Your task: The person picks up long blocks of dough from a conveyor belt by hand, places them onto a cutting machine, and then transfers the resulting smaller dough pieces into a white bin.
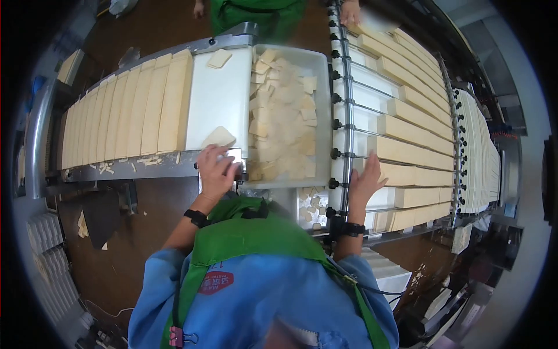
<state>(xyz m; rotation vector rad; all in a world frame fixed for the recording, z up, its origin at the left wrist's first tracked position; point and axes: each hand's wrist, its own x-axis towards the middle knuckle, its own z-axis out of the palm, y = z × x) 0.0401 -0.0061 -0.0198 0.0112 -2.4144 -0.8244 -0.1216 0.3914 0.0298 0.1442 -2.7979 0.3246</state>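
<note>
The left hand (215,170) is half curled at a small metal box (235,155); I cannot tell if it grips it. Just beyond its fingers lies a loose pale sheet (219,137) on a white surface (215,96). The right hand (366,181) is open, holding nothing, beside the end of a row of stacked sheets (415,175). Between the two sides stands a bin (323,104) with broken pieces (285,122). Farther left are upright rows (128,110); at the far side, another person's hand (350,13).
</note>
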